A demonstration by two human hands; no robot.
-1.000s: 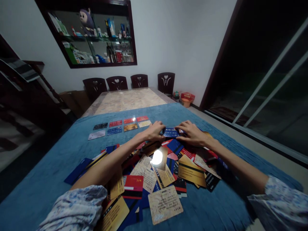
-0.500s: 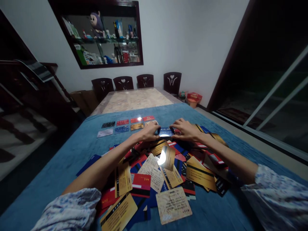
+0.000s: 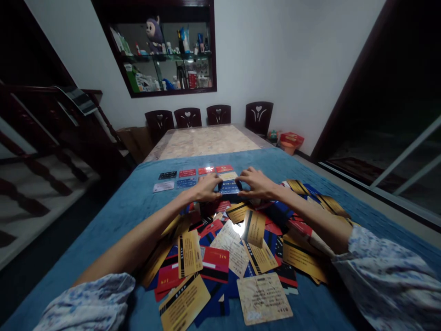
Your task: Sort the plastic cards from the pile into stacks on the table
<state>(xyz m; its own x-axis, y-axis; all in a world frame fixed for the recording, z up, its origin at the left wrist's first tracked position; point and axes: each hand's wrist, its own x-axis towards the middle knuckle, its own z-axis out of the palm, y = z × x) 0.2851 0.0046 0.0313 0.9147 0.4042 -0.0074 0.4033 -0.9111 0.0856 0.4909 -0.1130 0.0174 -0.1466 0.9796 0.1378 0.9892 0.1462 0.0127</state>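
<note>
Between my two hands is a blue card (image 3: 230,187), tilted up so its printed face shows. My left hand (image 3: 207,187) pinches its left edge, and my right hand (image 3: 255,184) grips the right edge. Just beyond it lies a pale gold card (image 3: 228,175), partly covered. Under my forearms spreads a loose heap of cards, among them a gold card (image 3: 190,253), a red card (image 3: 215,264) and a cream patterned card (image 3: 264,298). Left of my hands, cards lie in neat rows: a black card (image 3: 167,175), a red card (image 3: 187,173), a silver card (image 3: 163,186) and a blue card (image 3: 186,182).
A blue cloth (image 3: 113,230) covers the near part of the long table (image 3: 210,138). Several dark chairs (image 3: 259,117) stand at its far end. A wall cabinet (image 3: 172,94), a stair railing (image 3: 99,108) and a red bag in an orange bin (image 3: 289,146) are around it.
Both hands have brought the blue card slightly left relative to the table, in front of the pale gold card. The whole view has shifted, so the room appears farther right.
</note>
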